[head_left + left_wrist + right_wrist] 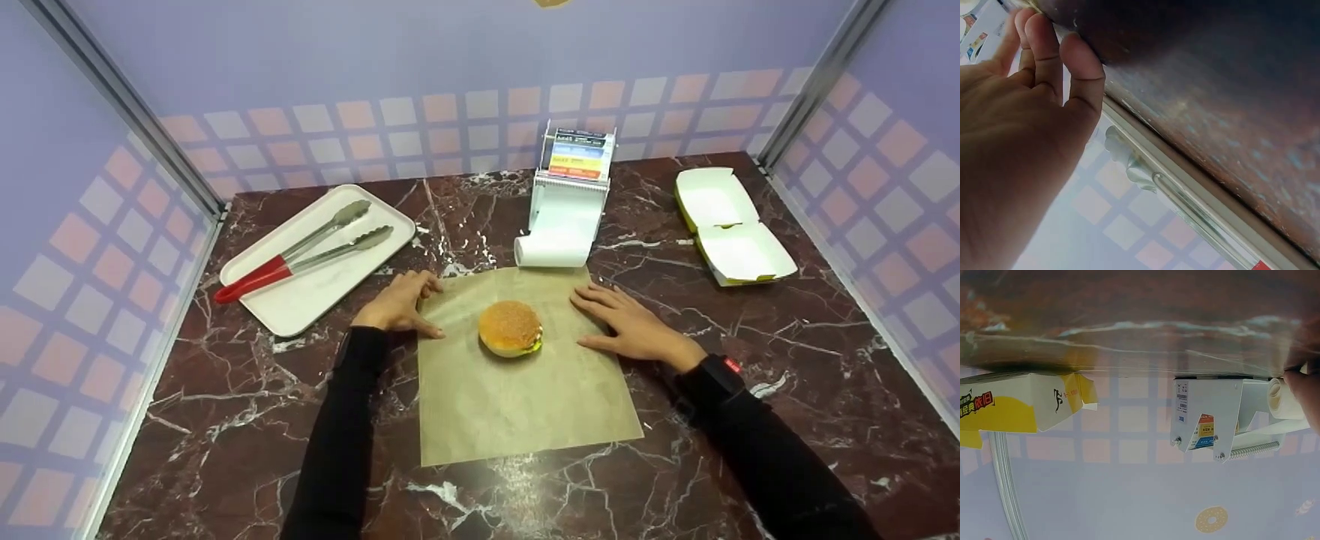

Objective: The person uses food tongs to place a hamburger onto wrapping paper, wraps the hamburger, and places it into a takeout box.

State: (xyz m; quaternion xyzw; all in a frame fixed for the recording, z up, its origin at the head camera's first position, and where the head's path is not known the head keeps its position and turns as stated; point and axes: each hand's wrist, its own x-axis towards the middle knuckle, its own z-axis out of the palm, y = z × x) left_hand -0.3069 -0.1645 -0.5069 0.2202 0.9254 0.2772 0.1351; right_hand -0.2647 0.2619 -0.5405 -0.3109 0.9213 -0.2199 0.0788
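A sesame-bun burger (510,328) sits on a square sheet of brown wrapping paper (517,420), a little above its middle. My left hand (401,304) rests at the paper's left edge, fingers bent and thumb apart from them on the sheet. In the left wrist view, the fingertips of the left hand (1033,73) touch down beside a bit of the paper's edge. Along the right edge my right hand (626,322) lies with fingers spread and fairly straight, fingertips on the paper. Only part of the right hand (1306,388) shows in the right wrist view.
Red-handled tongs (300,251) lie on a white tray (292,315) at the left. Behind the paper stands a label or sticker dispenser (574,187) with a white roll (555,247). An opened burger box (739,225) is at the back right. Tiled-pattern walls (442,109) enclose the marbled table (247,420).
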